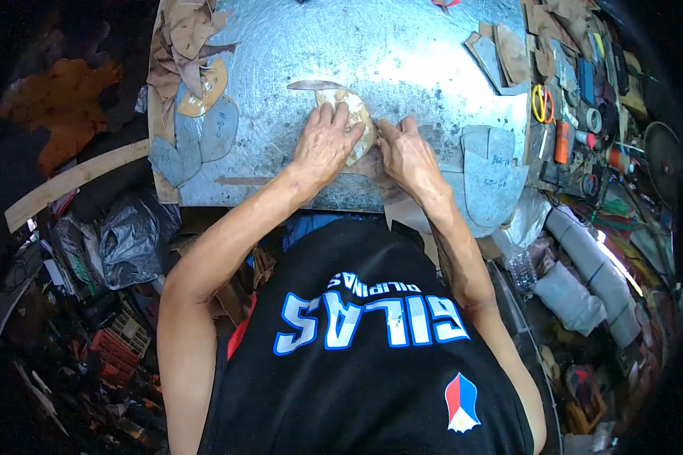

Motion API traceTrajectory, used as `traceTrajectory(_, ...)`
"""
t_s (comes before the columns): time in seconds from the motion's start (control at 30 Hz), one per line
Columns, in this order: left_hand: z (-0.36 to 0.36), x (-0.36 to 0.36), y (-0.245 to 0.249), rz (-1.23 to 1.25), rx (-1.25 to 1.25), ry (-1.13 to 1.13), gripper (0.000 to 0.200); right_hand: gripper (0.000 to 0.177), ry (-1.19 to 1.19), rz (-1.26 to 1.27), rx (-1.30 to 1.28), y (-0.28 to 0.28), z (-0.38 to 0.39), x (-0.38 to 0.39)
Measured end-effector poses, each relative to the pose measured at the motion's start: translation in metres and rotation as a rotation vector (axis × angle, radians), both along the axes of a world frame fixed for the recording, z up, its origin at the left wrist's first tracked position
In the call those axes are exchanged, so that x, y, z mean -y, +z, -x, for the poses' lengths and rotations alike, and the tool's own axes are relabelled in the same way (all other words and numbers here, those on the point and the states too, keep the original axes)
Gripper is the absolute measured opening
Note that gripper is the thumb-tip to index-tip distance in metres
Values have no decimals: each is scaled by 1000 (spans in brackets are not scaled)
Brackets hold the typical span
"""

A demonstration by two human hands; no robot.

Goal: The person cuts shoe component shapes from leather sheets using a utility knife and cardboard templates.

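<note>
My left hand (326, 144) lies with its fingers spread on a pale, mottled curved template (360, 114) on the metal-topped table. To its right, my right hand (407, 152) has its fingers bent together at the template's right edge; what they hold, if anything, is too small to make out. A brown leather piece (372, 168) lies under the template and extends below my right hand, over the table's near edge. Just above the template is a thin dark curved strip (313, 85).
Grey marked patterns (493, 182) lie at the right, others (209, 129) at the left beside leather scraps (186, 34). Scissors with orange and yellow handles (542, 104), an orange cylinder (562, 142) and a tape roll (593, 119) are along the right edge. A wooden strip (80, 182) juts out left.
</note>
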State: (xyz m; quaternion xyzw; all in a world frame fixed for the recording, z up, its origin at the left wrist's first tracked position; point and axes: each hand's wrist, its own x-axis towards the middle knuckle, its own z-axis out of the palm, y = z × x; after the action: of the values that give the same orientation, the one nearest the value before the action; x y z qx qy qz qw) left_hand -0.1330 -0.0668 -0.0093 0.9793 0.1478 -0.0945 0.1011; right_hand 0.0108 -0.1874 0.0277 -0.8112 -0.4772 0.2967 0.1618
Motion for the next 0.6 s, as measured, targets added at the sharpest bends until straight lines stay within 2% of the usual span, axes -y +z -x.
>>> traceTrajectory(0.17, -1, -1, 8, 53, 13, -24, 47, 30, 69, 46, 1, -2, 1, 0)
traceTrajectory(0.37, -3, 0, 8, 16, -24, -43, 51, 32, -57, 68, -16, -20, 13, 8)
traceTrajectory(0.47, -4, -1, 10, 5, -32, -63, 50, 35, -72, 23, 49, -27, 21, 15)
traceTrajectory(0.53, -4, -1, 8, -24, -34, -89, 50, 36, -67, -160, 121, -28, 24, 19)
traceTrajectory(0.57, -3, -2, 7, -55, -39, -108, 49, 36, -78, -159, 126, -24, 27, 20)
traceTrajectory(0.6, -3, -3, 6, -57, -34, -122, 49, 37, -79, -15, 74, -17, 30, 22)
